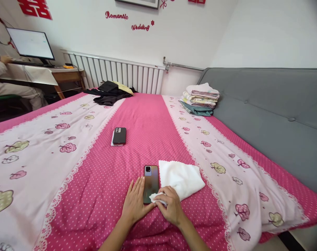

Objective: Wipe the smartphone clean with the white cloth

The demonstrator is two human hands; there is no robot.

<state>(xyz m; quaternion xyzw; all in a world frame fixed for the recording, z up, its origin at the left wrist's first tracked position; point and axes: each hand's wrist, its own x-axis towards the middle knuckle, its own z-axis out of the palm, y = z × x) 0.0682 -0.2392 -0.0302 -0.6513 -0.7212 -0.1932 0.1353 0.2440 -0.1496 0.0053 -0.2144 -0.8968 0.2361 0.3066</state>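
Note:
A smartphone (151, 181) lies back side up on the pink bed sheet, its shiny back and camera block showing. My left hand (134, 200) rests flat along its left edge, fingers stretched out and thumb across its lower end. In my right hand (170, 205) is a bunched white cloth (157, 198), pinched between the fingers and pressed on the lower right of the phone. A larger white cloth (183, 176) is spread just right of the phone, partly behind my right hand; whether the two cloth parts are one piece I cannot tell.
A black phone (119, 136) lies on a white item farther up the bed. Dark clothes (111, 92) sit at the far edge, and folded clothes (200, 97) are stacked by the grey headboard (265, 111). At left, a person (6, 80) sits at a desk with a monitor (30, 43).

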